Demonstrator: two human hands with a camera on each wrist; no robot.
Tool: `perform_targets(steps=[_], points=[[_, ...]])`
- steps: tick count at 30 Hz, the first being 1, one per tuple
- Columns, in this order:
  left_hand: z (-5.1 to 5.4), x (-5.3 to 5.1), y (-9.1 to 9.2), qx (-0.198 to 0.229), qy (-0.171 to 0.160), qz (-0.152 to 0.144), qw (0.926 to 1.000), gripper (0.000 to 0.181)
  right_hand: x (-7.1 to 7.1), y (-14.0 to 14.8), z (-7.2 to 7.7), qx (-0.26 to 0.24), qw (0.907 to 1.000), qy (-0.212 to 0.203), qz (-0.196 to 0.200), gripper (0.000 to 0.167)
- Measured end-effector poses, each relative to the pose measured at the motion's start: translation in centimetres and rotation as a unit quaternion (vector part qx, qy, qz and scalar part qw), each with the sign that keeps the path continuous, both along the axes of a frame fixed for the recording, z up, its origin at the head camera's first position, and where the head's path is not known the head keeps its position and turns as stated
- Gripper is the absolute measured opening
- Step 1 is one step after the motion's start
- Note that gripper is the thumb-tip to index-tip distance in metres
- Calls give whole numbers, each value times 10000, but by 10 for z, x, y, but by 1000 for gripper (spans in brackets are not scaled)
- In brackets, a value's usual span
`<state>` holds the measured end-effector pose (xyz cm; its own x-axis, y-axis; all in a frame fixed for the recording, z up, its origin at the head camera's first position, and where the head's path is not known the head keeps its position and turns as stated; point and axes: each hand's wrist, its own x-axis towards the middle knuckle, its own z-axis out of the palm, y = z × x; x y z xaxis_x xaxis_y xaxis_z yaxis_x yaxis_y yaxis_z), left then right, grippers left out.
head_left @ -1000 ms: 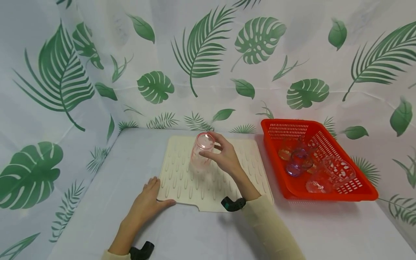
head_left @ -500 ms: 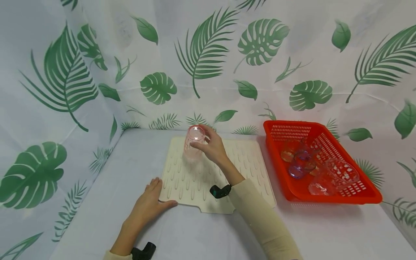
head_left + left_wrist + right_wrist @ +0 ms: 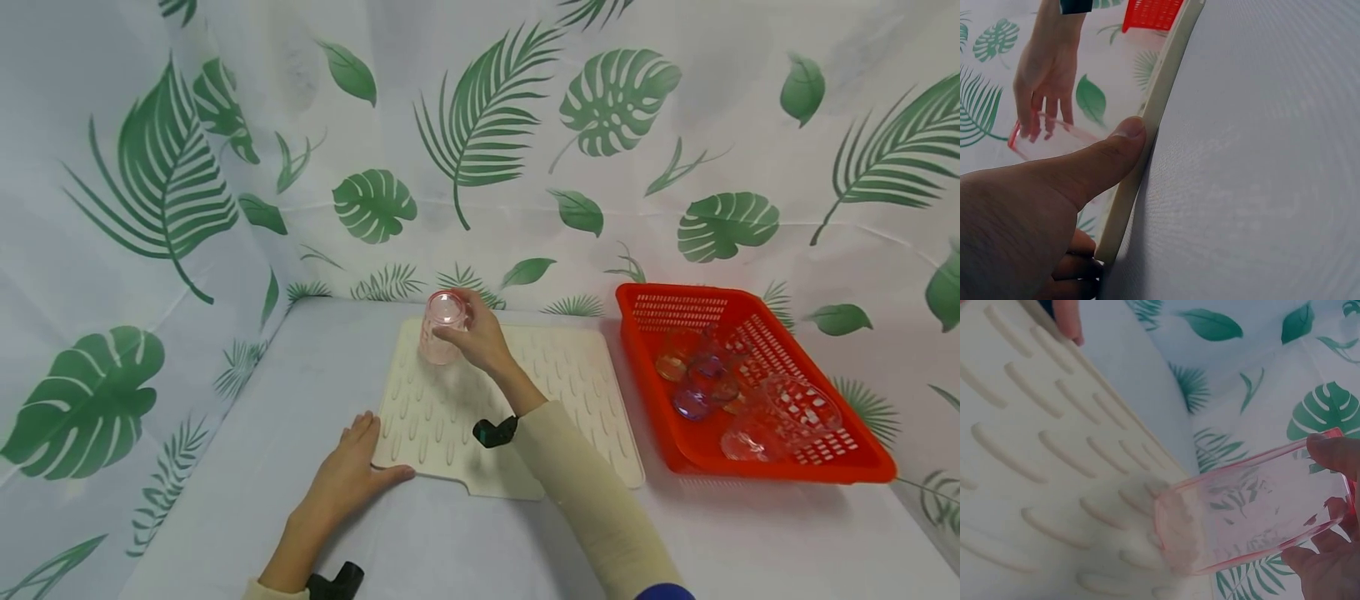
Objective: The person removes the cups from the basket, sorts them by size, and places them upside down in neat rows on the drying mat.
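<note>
A clear pink-tinted drinking glass (image 3: 441,337) is upside down over the back left part of a cream ribbed drying mat (image 3: 543,367). My right hand (image 3: 480,337) grips it near its base, thumb on one side and fingers on the other. In the right wrist view the rim end of the glass (image 3: 1254,506) meets the mat's surface or is very close to it. At the mat's front left corner rests my left hand (image 3: 348,471), fingers along the left edge. Its thumb (image 3: 1107,156) lies against the front edge.
A red perforated plastic basket (image 3: 686,462) stands right of the mat. Inside are several coloured glasses, among them a purple one (image 3: 693,400), an amber one (image 3: 671,365) and a large pinkish one (image 3: 780,417). A leaf-patterned curtain (image 3: 480,225) hangs behind the white tabletop (image 3: 322,358).
My right hand has carried the glass left and back across the mat, then lowered it toward the surface. The left hand keeps its place at the corner. The head view has shifted slightly.
</note>
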<state>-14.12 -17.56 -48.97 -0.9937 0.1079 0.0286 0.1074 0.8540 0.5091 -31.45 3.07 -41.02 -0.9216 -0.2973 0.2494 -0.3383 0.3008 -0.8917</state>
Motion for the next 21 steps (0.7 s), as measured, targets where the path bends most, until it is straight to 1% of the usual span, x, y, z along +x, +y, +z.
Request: perform_targets(steps=[5, 9, 15, 21], points=[[0, 0, 1, -11, 23, 6, 10000, 104, -5, -3, 0, 121, 9999, 14, -57, 71], [2, 1, 1, -10, -6, 21, 10000, 104, -6, -4, 1, 161, 9999, -4, -20, 72], [0, 0, 1, -46, 0, 30, 10000, 104, -9, -5, 2, 249, 9996, -62, -93, 72], [0, 0, 1, -9, -53, 104, 9999, 105, -14, -7, 0, 338, 9992, -128, -150, 73]])
